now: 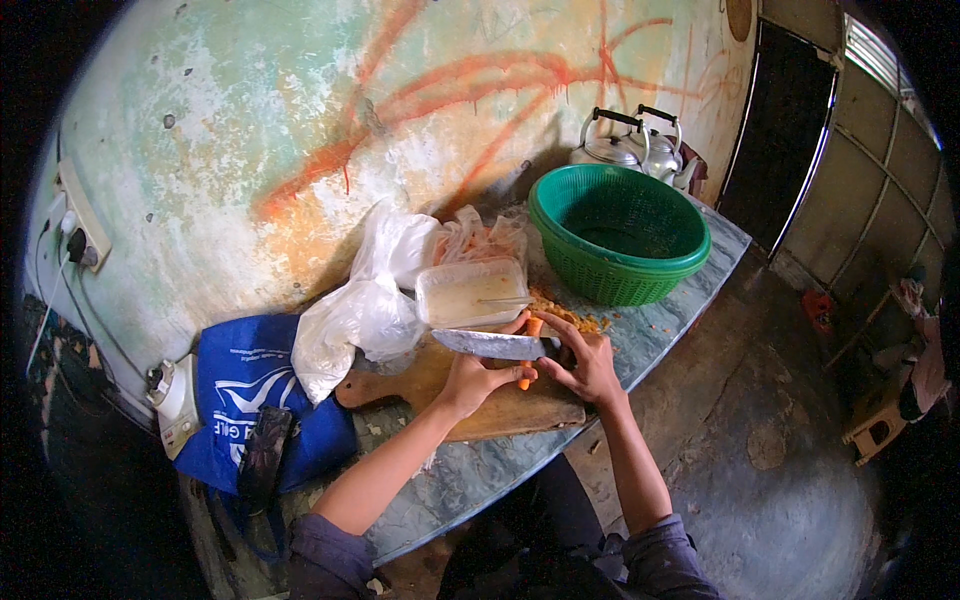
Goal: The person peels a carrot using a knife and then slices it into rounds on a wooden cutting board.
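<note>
One slim, bright orange carrot (535, 327) is held above the wooden cutting board (500, 412), its middle hidden behind the broad, grey, smeared blade of a knife (490, 345). The left hand (475, 380) pinches the carrot; the right hand (592, 368) grasps the knife at its handle end.

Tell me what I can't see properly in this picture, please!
All in the head view:
Middle of the carrot: hidden behind the knife.
Most of the knife's handle: covered by the right fingers.
What's inside the white plastic bags: the cloudy plastic hides it.
Insides of the kettles: lids hide them.
The person's legs: cut off by the bottom edge.
</note>
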`<action>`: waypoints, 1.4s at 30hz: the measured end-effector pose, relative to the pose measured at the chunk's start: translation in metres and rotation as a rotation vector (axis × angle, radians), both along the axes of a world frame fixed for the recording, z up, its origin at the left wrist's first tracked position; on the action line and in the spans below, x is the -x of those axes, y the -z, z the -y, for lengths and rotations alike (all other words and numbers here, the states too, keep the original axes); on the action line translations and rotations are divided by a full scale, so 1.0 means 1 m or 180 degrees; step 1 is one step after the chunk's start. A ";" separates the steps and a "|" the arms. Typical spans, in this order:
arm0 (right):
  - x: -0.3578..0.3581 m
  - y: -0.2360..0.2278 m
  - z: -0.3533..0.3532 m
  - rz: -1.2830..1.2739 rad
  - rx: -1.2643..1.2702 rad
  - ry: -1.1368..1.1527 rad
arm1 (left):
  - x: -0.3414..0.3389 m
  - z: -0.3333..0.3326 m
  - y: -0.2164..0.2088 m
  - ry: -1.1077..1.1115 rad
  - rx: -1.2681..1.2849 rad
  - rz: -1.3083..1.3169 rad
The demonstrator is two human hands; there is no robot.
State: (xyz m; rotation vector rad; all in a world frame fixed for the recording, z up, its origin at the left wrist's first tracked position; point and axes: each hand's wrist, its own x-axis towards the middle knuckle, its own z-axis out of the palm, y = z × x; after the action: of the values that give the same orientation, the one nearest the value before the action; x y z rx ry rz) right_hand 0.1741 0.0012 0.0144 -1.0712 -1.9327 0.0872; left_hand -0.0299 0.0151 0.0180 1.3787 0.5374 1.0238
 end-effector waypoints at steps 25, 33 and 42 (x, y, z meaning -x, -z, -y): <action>0.004 -0.006 0.002 0.0284 0.0124 0.0181 | -0.001 -0.004 0.005 -0.0268 -0.0366 -0.0073; 0.003 -0.001 -0.002 0.0145 -0.0384 0.0097 | -0.001 -0.002 0.001 0.0056 -0.0071 -0.0069; 0.002 0.000 -0.001 0.0194 -0.0291 0.0125 | -0.003 0.000 -0.002 0.0059 -0.0409 -0.0099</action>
State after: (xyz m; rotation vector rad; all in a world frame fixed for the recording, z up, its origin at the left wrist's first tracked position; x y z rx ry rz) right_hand 0.1719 0.0020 0.0148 -1.0611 -1.9497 -0.0558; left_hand -0.0269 0.0151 0.0201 1.5125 0.4876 1.0381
